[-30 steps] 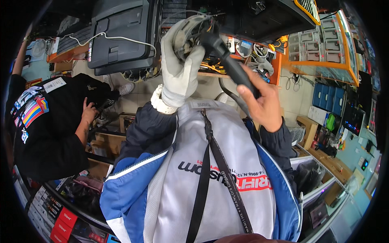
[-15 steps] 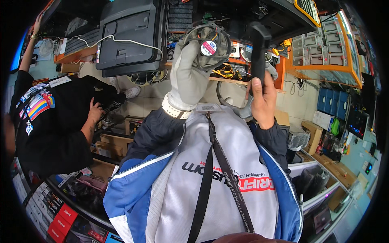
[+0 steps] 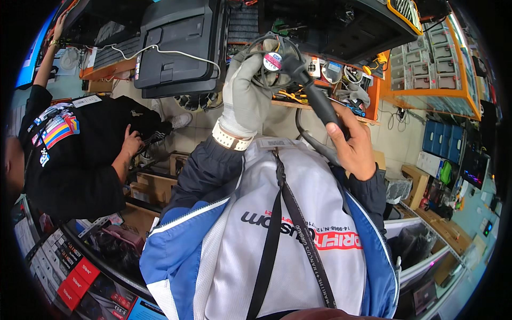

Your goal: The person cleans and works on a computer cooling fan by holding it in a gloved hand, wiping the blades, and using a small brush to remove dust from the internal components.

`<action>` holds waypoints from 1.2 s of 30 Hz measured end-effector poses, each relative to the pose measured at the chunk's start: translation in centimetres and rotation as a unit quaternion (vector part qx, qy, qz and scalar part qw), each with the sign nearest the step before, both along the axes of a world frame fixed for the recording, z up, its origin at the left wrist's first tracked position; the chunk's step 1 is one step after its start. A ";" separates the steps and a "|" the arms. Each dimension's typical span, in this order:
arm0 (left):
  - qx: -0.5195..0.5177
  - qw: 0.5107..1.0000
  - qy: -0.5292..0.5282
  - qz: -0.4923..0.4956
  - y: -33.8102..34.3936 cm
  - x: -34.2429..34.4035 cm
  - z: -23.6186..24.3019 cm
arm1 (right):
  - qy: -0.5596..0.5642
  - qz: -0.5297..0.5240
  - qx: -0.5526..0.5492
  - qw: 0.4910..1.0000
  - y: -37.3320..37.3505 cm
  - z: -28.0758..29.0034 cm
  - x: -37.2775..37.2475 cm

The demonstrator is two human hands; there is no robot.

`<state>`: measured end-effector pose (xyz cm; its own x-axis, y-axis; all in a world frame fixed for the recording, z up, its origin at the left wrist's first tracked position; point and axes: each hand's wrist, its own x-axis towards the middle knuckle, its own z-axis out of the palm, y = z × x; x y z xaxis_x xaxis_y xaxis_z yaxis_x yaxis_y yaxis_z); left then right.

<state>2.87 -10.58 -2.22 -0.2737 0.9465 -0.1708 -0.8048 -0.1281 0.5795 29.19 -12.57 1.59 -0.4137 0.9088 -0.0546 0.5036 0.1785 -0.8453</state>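
Left hand [image 3: 246, 98]: gloved, and it's wrapped round the fan [image 3: 273, 64], holding it up above your white watch [image 3: 232, 140].
Fan: right at your left fingertips, hub outward, round sticker [image 3: 272, 60] facing you.
Right hand [image 3: 354, 141]: bare and closed on the black nozzle tool [image 3: 319, 101], which slants up and leftward from your grip.
Nozzle head: right against the fan in view — whether it touches, I can't tell.
Hose [image 3: 314, 145]: grey, curving just left of your right hand.
Work done: the fan is off on its own in your glove and the tool is lined up on it; I judge you're mid-job.
Work left: both pieces are up in your hands, neither set down, so this fan looks unfinished — the blades are too small to read.
Orange-edged bench [image 3: 373, 106]: beyond your right hand, crowded with loose parts.
Dark boxy machine [image 3: 181, 42]: up and left of your glove, untouched by either hand.
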 end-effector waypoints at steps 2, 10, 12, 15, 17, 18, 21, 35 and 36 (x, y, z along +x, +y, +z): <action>0.024 0.991 0.107 0.071 -0.4 0.7 -0.2 | -0.017 0.018 0.027 0.999 -0.3 0.8 0.7; 0.040 0.874 0.440 0.204 -0.8 3.2 -2.3 | -0.161 -0.066 -0.115 0.978 0.3 3.2 0.8; 0.040 0.891 0.404 0.205 -0.6 3.5 -2.7 | -0.114 0.049 -0.020 0.992 0.1 2.8 0.8; 0.045 0.883 0.414 0.216 -0.3 3.6 -3.0 | -0.092 0.017 -0.019 0.995 -0.6 1.8 1.0; 0.045 0.853 0.464 0.233 -0.1 3.5 -3.1 | -0.081 -0.028 -0.009 0.996 -0.8 1.6 1.3; 0.055 0.861 0.451 0.227 -0.1 3.4 -3.1 | -0.091 -0.007 -0.041 0.995 -0.8 1.5 1.3; 0.073 0.875 0.433 0.203 -0.3 3.3 -2.9 | -0.093 -0.002 -0.051 0.994 -0.6 1.9 1.1; 0.089 0.932 0.339 0.089 -0.8 2.4 -2.5 | -0.084 0.012 -0.044 0.995 -0.2 1.2 1.3; 0.096 0.941 0.307 0.102 -0.8 2.3 -2.7 | -0.075 -0.011 -0.036 0.996 -0.2 1.0 1.3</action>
